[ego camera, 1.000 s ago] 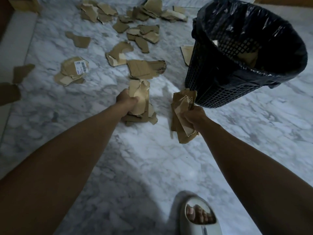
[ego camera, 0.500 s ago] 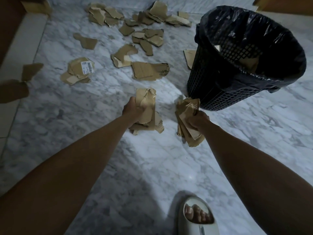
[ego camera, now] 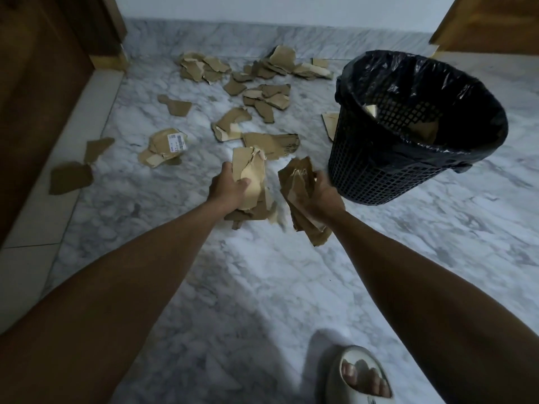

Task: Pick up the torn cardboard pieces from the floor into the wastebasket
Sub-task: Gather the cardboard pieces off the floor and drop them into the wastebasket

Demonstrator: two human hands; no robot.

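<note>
Left hand and right hand each grip a cardboard stack; the lined wastebasket stands just right: best lift both over its rim before releasing.

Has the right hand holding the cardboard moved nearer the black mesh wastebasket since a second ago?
Yes. The right hand with its cardboard stack now sits closer to the black mesh wastebasket.

Bare forearms, no sleeves; 1 pale open-toed slipper.

Grey-veined white marble floor; pale wall with marble skirting; dark wooden panels left; dim light.
</note>
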